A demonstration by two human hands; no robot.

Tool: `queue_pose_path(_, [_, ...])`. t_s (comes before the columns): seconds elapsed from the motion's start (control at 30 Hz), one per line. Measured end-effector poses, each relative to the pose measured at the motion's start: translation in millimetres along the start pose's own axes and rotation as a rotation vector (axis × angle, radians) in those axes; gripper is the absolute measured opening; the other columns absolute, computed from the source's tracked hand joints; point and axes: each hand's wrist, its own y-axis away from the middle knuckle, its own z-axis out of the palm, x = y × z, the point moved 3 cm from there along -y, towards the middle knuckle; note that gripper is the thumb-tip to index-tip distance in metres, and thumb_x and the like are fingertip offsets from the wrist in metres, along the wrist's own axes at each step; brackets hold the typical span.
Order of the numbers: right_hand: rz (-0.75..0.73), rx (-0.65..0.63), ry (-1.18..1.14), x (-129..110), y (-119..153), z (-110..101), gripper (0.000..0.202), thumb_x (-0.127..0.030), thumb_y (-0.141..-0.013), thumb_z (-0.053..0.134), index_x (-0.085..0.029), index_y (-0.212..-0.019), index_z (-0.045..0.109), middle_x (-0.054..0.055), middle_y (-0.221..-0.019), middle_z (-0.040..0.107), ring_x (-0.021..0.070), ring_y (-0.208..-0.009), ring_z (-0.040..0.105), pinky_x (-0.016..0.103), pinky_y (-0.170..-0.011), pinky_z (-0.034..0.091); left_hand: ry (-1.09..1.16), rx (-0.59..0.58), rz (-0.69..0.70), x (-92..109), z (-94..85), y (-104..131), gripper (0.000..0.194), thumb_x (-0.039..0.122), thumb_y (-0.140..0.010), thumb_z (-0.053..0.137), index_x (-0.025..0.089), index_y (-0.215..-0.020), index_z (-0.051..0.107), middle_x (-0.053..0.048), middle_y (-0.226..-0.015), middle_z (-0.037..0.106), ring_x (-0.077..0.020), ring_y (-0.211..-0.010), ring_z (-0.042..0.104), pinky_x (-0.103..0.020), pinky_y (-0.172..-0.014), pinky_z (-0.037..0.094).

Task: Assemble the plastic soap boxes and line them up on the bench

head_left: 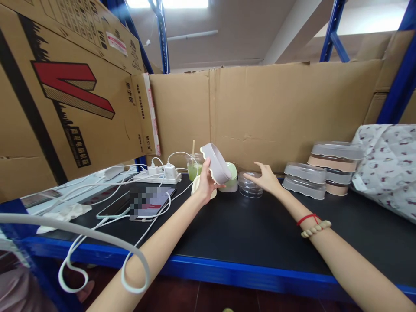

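Note:
My left hand (206,184) grips a pale lilac bowl with a wavy rim (217,164), tilted on its side above the shelf. Behind it stand a light green container (231,173) and a cream piece (212,192), partly hidden by my fingers. My right hand (265,177) has its fingers apart and holds nothing; its fingertips are over or beside a stack of clear round lids (250,189). Farther right are stacked grey containers with clear lids (304,181) and a taller stack of peach and grey ones (336,162).
A power strip (157,177) with white cables, a phone (114,205), a tablet-like screen (152,201) and a green drink cup (194,169) occupy the left. A patterned bag (388,164) stands right. Cardboard (276,112) closes the back; a blue edge (227,268) runs in front.

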Motion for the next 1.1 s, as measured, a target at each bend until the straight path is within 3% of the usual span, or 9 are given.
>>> queue_pose_path(0.17, [0.035,-0.311,0.151,2.8,7.6,0.8,0.116,-0.049,-0.037,0.084,-0.025,-0.139,0.035,0.018,-0.131,0.046,0.0374,-0.113,0.055,0.050,-0.091,0.046,0.009,0.007,0.014,2.3,-0.2,0.4,0.050,0.059,-0.073,0.052,0.020,-0.102,0.062,-0.008,-0.088,0.066,-0.0209,-0.071,0.062,-0.028,-0.051,0.049])
queue_pose_path(0.23, [0.033,-0.363,0.203,3.7,9.3,0.6,0.121,-0.043,-0.035,0.086,-0.023,-0.141,0.032,0.019,-0.129,0.048,0.0382,-0.113,0.056,0.050,-0.091,0.045,0.014,0.016,0.018,3.0,-0.3,0.6,0.050,0.059,-0.073,0.051,0.020,-0.104,0.062,-0.008,-0.088,0.066,-0.0211,-0.071,0.063,-0.027,-0.051,0.049])
queue_pose_path(0.4, [0.004,-0.349,0.227,7.0,10.6,3.3,0.093,-0.040,-0.046,0.083,-0.025,-0.131,0.046,0.014,-0.125,0.055,0.0341,-0.113,0.056,0.046,-0.092,0.046,0.006,0.013,-0.001,2.9,-0.1,0.3,0.049,0.058,-0.076,0.049,0.019,-0.103,0.062,-0.009,-0.086,0.065,-0.0205,-0.070,0.063,-0.027,-0.051,0.049])
queue_pose_path(0.53, [-0.039,-0.252,0.228,3.2,9.8,3.0,0.101,-0.042,-0.044,0.084,-0.022,-0.134,0.042,0.019,-0.131,0.049,0.0387,-0.124,0.047,0.054,-0.098,0.038,-0.013,-0.015,-0.018,3.2,2.0,1.3,0.050,0.057,-0.079,0.048,0.018,-0.108,0.060,-0.011,-0.093,0.066,-0.0213,-0.074,0.064,-0.029,-0.054,0.051])
queue_pose_path(0.67, [-0.286,-0.072,0.001,-29.4,13.6,-2.6,0.079,-0.060,-0.068,0.062,-0.026,-0.135,0.040,0.016,-0.139,0.042,0.0346,-0.134,0.035,0.059,-0.106,0.027,0.001,-0.056,-0.025,3.5,5.1,3.1,0.051,0.056,-0.076,0.055,0.021,-0.113,0.059,-0.012,-0.110,0.065,-0.0242,-0.086,0.066,-0.031,-0.061,0.054])
queue_pose_path(0.73, [-0.414,-0.110,-0.216,-51.0,21.6,0.9,0.067,-0.061,-0.079,0.046,-0.026,-0.136,0.040,0.013,-0.140,0.041,0.0299,-0.133,0.037,0.054,-0.106,0.030,0.003,-0.076,-0.020,3.2,6.1,3.9,0.051,0.053,-0.076,0.058,0.022,-0.116,0.058,-0.011,-0.114,0.064,-0.0243,-0.088,0.066,-0.032,-0.063,0.055])
queue_pose_path(0.8, [-0.485,-0.171,-0.383,-69.3,32.5,8.9,0.069,-0.062,-0.079,0.045,-0.025,-0.136,0.039,0.012,-0.140,0.041,0.0284,-0.132,0.039,0.051,-0.106,0.033,-0.004,-0.114,-0.025,2.2,7.1,4.6,0.050,0.051,-0.076,0.059,0.023,-0.117,0.058,-0.010,-0.111,0.066,-0.0239,-0.088,0.067,-0.031,-0.064,0.055])
queue_pose_path(0.97, [-0.386,-0.147,-0.519,-86.1,51.3,27.1,0.070,-0.062,-0.075,0.052,-0.027,-0.135,0.042,0.008,-0.131,0.048,0.0252,-0.126,0.044,0.044,-0.106,0.035,-0.034,-0.164,-0.044,1.1,7.6,4.8,0.044,0.050,-0.076,0.058,0.020,-0.107,0.065,-0.008,-0.092,0.071,-0.0233,-0.084,0.067,-0.027,-0.059,0.052])
queue_pose_path(1.1, [-0.321,-0.089,-0.669,-85.8,47.1,24.0,0.065,-0.066,-0.081,0.038,-0.022,-0.127,0.048,0.009,-0.121,0.057,0.0250,-0.117,0.051,0.042,-0.101,0.040,0.000,-0.153,-0.014,8.8,6.3,5.0,0.053,0.058,-0.077,0.047,0.017,-0.105,0.065,-0.009,-0.082,0.072,-0.0255,-0.075,0.067,-0.029,-0.052,0.050])
